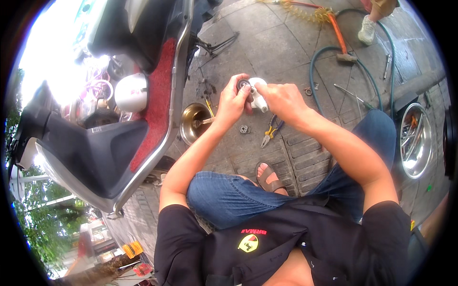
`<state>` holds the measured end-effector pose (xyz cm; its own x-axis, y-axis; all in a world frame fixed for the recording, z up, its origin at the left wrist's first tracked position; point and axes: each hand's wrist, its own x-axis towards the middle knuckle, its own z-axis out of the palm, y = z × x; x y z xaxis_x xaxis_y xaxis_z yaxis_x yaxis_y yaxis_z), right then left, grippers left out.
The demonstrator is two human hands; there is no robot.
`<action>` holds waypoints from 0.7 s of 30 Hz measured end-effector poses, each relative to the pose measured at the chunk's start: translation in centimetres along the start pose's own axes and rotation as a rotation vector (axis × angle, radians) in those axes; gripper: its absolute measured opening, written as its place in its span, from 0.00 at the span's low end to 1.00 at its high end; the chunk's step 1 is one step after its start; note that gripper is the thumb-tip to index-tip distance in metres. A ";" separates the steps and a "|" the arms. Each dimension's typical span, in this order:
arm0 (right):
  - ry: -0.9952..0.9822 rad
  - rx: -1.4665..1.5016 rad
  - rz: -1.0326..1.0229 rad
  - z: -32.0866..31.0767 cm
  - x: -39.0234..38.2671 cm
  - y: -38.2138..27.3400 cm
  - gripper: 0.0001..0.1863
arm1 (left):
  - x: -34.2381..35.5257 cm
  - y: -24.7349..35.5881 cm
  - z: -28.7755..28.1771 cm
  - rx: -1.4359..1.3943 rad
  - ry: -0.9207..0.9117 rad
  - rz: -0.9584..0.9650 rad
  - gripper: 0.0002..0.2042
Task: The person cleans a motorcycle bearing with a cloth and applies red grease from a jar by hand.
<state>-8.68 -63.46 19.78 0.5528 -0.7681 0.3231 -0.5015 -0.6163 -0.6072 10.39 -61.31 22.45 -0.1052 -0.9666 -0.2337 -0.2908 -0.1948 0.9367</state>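
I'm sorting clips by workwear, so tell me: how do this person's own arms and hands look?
The left sleeve and right sleeve are short, loose, near-black cloth, ending just above the elbow. Below, the left forearm and right forearm are bare, with no watch or bracelet visible. Neither the left hand nor the right hand is gloved.
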 end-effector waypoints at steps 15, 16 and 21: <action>-0.361 0.035 -0.083 -7.0 1.5 1.0 0.09 | -1.2 3.0 0.1 0.556 -0.189 0.244 0.19; -0.400 0.005 -0.108 -7.4 2.0 1.1 0.09 | -1.2 2.9 0.0 0.611 -0.188 0.281 0.19; -0.487 0.033 -0.163 -8.2 2.7 2.0 0.12 | -0.8 3.4 0.1 0.553 -0.275 0.202 0.21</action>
<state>-13.69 -68.19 25.40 0.8717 -0.4880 0.0448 -0.3663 -0.7096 -0.6019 9.38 -61.21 25.82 -0.4273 -0.8831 -0.1938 -0.6786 0.1717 0.7141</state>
